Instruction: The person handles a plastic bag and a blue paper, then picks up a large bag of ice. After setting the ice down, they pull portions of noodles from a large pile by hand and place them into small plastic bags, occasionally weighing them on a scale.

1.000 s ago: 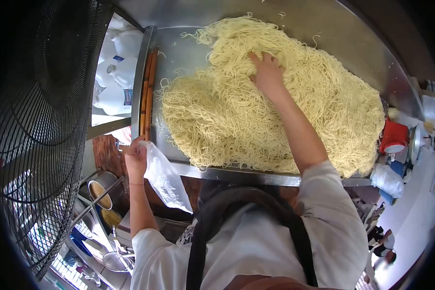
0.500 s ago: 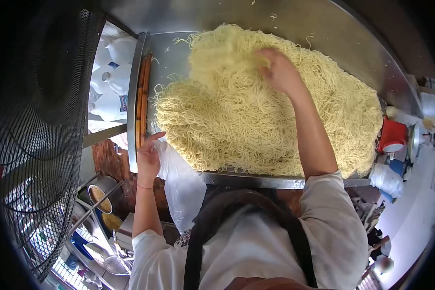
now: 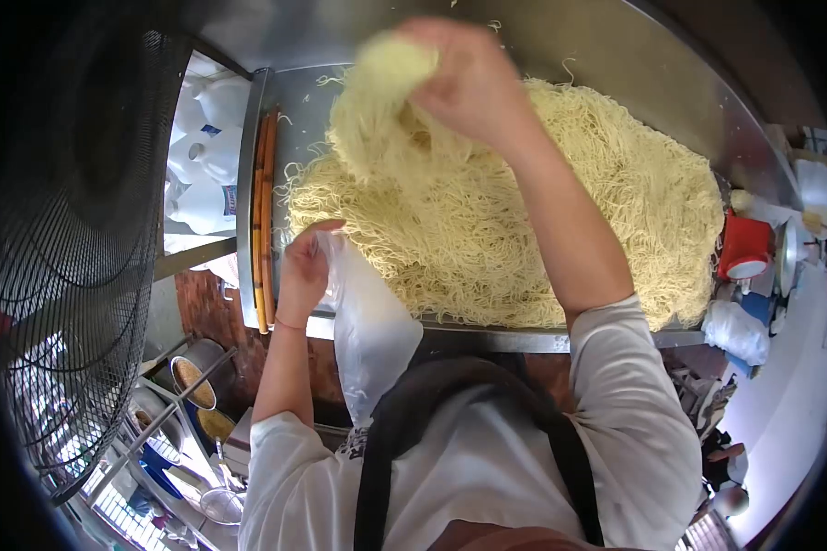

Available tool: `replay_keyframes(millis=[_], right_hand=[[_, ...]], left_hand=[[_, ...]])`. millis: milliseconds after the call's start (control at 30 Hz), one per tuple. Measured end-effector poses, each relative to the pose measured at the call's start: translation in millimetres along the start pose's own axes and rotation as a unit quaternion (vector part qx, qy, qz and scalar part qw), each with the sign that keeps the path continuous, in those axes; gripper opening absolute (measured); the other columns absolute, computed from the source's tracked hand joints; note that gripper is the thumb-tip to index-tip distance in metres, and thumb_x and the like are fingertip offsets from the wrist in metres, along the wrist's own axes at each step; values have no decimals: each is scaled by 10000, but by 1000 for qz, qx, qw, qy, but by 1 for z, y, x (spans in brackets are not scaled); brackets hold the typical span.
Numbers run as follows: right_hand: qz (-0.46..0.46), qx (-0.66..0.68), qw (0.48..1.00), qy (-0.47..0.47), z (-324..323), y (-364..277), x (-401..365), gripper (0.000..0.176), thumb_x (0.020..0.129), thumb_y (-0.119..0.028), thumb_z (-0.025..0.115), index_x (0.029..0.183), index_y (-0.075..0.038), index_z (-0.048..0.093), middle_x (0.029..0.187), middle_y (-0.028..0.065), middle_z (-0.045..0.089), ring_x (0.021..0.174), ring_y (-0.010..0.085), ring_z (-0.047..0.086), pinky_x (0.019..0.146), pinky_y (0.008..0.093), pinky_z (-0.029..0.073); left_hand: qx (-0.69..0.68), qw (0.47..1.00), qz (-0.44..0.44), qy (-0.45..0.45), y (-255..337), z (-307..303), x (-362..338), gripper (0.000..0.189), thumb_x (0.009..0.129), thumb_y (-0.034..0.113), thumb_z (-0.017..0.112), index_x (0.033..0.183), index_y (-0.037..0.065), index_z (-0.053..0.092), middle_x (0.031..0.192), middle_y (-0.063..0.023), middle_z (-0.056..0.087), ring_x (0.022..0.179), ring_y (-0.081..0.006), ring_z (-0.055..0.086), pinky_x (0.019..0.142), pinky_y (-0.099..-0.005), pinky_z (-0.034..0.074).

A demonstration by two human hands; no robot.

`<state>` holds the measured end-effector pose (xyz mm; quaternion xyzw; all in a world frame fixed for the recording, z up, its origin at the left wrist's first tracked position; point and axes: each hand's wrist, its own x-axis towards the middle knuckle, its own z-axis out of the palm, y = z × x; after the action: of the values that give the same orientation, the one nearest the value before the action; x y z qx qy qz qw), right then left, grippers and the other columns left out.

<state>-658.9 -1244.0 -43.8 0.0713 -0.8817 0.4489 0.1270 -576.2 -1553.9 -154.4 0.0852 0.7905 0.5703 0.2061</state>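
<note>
A wide heap of pale yellow noodles (image 3: 560,230) covers much of the metal tray (image 3: 303,106). Above its far left part, my right hand (image 3: 464,78) is closed around a raised bunch of noodles (image 3: 381,115); strands hang down toward the heap, and motion blurs the bunch. At the near left corner, my left hand (image 3: 305,266) grips the mouth of a clear plastic bag (image 3: 368,321). The bag hangs over the tray's front edge, and its lower end lies against my apron. My left index finger points toward the heap.
Wooden sticks (image 3: 265,220) lie along the tray's left side. White plastic jugs (image 3: 207,156) stand on a shelf beyond it. A mesh fan guard (image 3: 83,275) is close on the left. Pots (image 3: 193,375) sit lower left. A red container (image 3: 744,246) is at right; another person (image 3: 726,464) is lower right.
My right hand has lifted a bunch of noodles off the heap, moving up and left. My left hand has shifted slightly right and up with the plastic bag, whose mouth stands more over the tray edge.
</note>
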Motion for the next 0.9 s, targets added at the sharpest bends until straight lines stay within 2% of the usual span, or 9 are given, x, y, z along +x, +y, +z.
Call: replay_keyframes(millis=[100, 267, 433, 567, 633, 667, 733, 833, 900], right_hand=[[-177, 98, 974, 97, -25, -33, 17, 473, 737, -40, 699, 1203, -36, 623, 1116, 141, 658, 1015, 317, 647, 892, 403, 515], [82, -144, 982, -86, -12, 67, -83, 734, 782, -138, 771, 1447, -146, 460, 1518, 177, 393, 1345, 395, 431, 1141, 419, 369], [133, -365, 915, -112, 78, 118, -122, 613, 775, -119, 742, 1356, -107, 545, 1344, 210, 562, 1227, 341, 554, 1022, 424, 470], [97, -97, 990, -35, 82, 139, -63, 494, 749, -90, 731, 1223, -71, 594, 964, 200, 674, 887, 288, 684, 791, 435, 543], [67, -21, 997, 25, 53, 90, -31, 466, 739, -59, 721, 1187, -61, 591, 882, 168, 678, 765, 295, 689, 734, 431, 549], [106, 30, 993, 27, 26, 43, -22, 460, 737, -41, 716, 1179, -56, 588, 891, 150, 684, 747, 304, 684, 735, 424, 549], [-15, 69, 991, 110, 5, 4, -20, 480, 763, -21, 701, 1225, -67, 579, 1043, 143, 669, 854, 278, 682, 757, 389, 554], [-120, 92, 979, 134, -6, -12, -34, 514, 809, 7, 666, 1304, -85, 564, 1252, 134, 612, 1030, 255, 659, 835, 362, 556], [55, 132, 988, -60, -20, 30, -75, 635, 833, 19, 644, 1430, -121, 478, 1386, 137, 527, 1172, 276, 595, 957, 368, 523]], left_hand=[[0, 998, 46, 37, 0, 0, 24, 401, 879, -128, 478, 1230, -1, 624, 1178, -99, 667, 1090, -127, 609, 985, -253, 453], [-28, 998, -18, 48, 22, -3, 48, 442, 870, -89, 537, 1296, 17, 589, 1199, -111, 654, 1109, -184, 615, 985, -288, 472], [28, 999, 43, -3, -72, 50, 125, 551, 887, 12, 620, 1417, 40, 470, 1184, -109, 657, 1062, -194, 628, 919, -292, 499], [-214, 967, -139, -8, 3, 108, 148, 672, 870, 150, 729, 1469, 128, 422, 1019, 19, 631, 689, -41, 545, 545, -194, 433], [-269, 959, -73, -45, 10, 77, 155, 715, 879, 142, 675, 1508, 87, 339, 1105, -58, 658, 685, -62, 537, 544, -215, 436], [-233, 970, -65, 9, 45, 64, 142, 686, 892, 144, 660, 1500, 85, 350, 1055, -41, 655, 642, -47, 509, 518, -204, 410], [-231, 972, 18, 45, 114, 33, 125, 617, 910, 123, 631, 1470, 50, 381, 918, 7, 634, 582, -30, 478, 482, -192, 371], [-137, 981, 118, 74, 96, -1, 153, 572, 904, 77, 648, 1426, 8, 426, 1103, -86, 675, 883, -140, 643, 709, -249, 513], [-27, 985, 130, 109, 63, -12, 153, 573, 895, 75, 676, 1416, 6, 448, 1200, -138, 655, 1064, -202, 635, 867, -298, 524]])
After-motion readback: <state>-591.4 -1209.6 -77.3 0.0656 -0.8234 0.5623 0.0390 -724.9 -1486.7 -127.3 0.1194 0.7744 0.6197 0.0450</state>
